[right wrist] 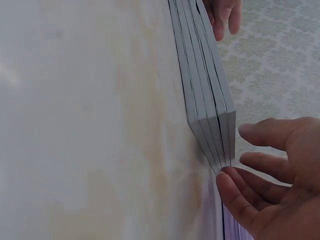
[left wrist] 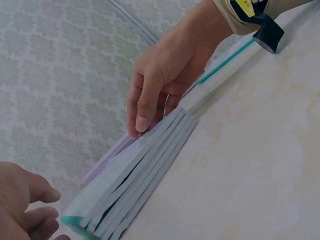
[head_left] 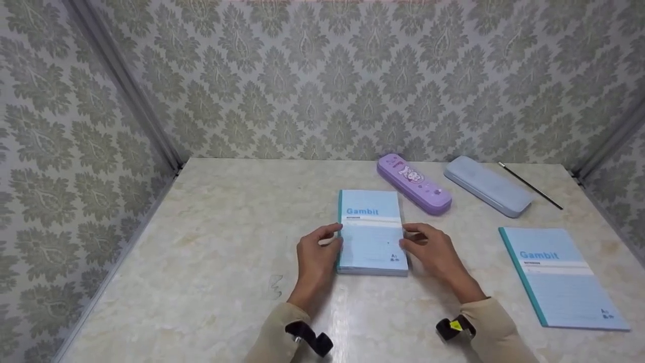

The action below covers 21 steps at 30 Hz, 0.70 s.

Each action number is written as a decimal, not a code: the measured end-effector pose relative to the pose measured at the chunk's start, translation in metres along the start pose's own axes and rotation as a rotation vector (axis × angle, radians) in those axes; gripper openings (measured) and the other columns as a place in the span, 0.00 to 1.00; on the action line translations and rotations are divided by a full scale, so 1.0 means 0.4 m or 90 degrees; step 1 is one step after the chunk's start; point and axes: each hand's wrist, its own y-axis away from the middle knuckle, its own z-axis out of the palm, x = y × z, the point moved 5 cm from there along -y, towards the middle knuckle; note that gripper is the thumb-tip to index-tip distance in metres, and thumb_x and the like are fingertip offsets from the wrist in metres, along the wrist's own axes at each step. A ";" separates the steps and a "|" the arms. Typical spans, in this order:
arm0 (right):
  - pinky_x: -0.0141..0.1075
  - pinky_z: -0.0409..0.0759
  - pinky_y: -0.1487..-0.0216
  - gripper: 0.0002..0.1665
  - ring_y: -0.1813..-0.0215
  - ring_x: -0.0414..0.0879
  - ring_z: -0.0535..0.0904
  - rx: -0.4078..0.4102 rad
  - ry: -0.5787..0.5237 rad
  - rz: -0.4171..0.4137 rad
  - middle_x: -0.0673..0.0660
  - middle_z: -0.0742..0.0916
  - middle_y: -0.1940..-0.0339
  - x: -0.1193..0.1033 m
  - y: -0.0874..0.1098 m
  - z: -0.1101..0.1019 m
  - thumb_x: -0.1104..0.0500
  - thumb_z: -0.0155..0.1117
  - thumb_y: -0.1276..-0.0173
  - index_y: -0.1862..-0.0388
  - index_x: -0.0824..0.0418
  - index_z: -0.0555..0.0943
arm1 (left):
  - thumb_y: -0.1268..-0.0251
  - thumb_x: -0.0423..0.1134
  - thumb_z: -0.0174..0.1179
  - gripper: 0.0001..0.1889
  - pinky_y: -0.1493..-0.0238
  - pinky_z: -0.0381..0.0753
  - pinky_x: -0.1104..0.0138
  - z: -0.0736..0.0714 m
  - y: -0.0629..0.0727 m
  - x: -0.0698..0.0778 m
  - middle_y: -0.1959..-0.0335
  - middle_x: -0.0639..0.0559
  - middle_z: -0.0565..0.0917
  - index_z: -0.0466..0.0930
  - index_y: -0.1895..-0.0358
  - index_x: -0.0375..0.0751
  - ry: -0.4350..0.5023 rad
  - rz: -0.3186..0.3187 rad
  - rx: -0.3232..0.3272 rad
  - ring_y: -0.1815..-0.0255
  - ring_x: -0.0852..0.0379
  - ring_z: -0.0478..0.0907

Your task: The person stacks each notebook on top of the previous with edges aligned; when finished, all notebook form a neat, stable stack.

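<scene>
A stack of several light blue Gambit notebooks [head_left: 373, 247] with green spines lies in the middle of the table. My left hand [head_left: 318, 257] is at the spine side, thumb and fingertips right at the edge. Opposite it, my right hand [head_left: 436, 254] has its fingertips at the page edge. In the right wrist view the stack's grey page edges [right wrist: 205, 75] lie nearly flush, with some fingers of the right hand [right wrist: 280, 175] at the stack's corner and the thumb slightly off it. From the left wrist, thin gaps show between the notebooks [left wrist: 140, 175].
One more Gambit notebook [head_left: 562, 287] lies flat at the right. Behind the stack is a purple pencil case [head_left: 415, 186] with a cartoon print. A pale blue case [head_left: 486, 186] and a black pencil [head_left: 531, 186] lie at the back right. Patterned wall panels [head_left: 342, 85] enclose the table.
</scene>
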 end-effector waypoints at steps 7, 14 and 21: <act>0.54 0.80 0.35 0.25 0.39 0.60 0.83 0.013 0.018 -0.020 0.68 0.85 0.36 -0.007 0.013 -0.059 0.61 0.67 0.22 0.31 0.71 0.79 | 0.33 0.27 0.69 0.13 0.45 0.86 0.60 0.018 0.016 0.056 0.50 0.51 0.91 0.92 0.48 0.41 0.028 0.071 -0.022 0.50 0.52 0.86; 0.55 0.77 0.32 0.28 0.34 0.62 0.79 0.018 0.042 -0.002 0.68 0.82 0.32 0.009 0.027 -0.141 0.58 0.66 0.20 0.28 0.70 0.77 | 0.31 0.30 0.70 0.14 0.44 0.85 0.65 0.077 0.030 0.094 0.47 0.51 0.90 0.90 0.44 0.42 0.060 0.064 -0.106 0.49 0.57 0.85; 0.40 0.82 0.38 0.27 0.37 0.64 0.81 0.062 0.084 -0.043 0.71 0.84 0.35 0.048 0.048 -0.231 0.57 0.67 0.20 0.31 0.72 0.79 | 0.31 0.32 0.71 0.14 0.44 0.84 0.67 0.151 0.052 0.110 0.47 0.51 0.89 0.89 0.44 0.43 0.070 0.049 -0.163 0.48 0.59 0.85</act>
